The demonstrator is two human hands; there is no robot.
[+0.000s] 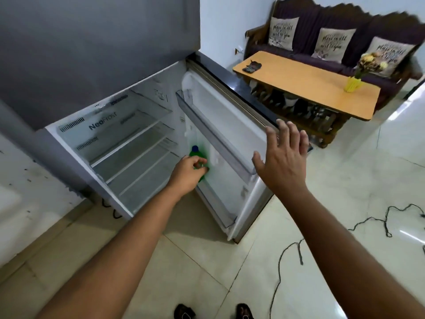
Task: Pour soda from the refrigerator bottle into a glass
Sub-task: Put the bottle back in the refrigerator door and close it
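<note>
The grey refrigerator [92,54] stands with its lower door [230,143] swung wide. A green soda bottle [198,155] with a blue cap stands in the door's lower shelf. My left hand [187,172] curls around the bottle's body and hides most of it. My right hand [282,157] hovers with fingers spread just in front of the door's outer edge, holding nothing. The fridge shelves [128,157] look bare. No glass is in view.
A wooden coffee table [305,81] with a yellow flower vase [354,84] and a dark small object [251,66] stands at the right, a dark sofa [333,31] behind it. Black cables [358,224] trail over the tiled floor. My feet show at the bottom edge.
</note>
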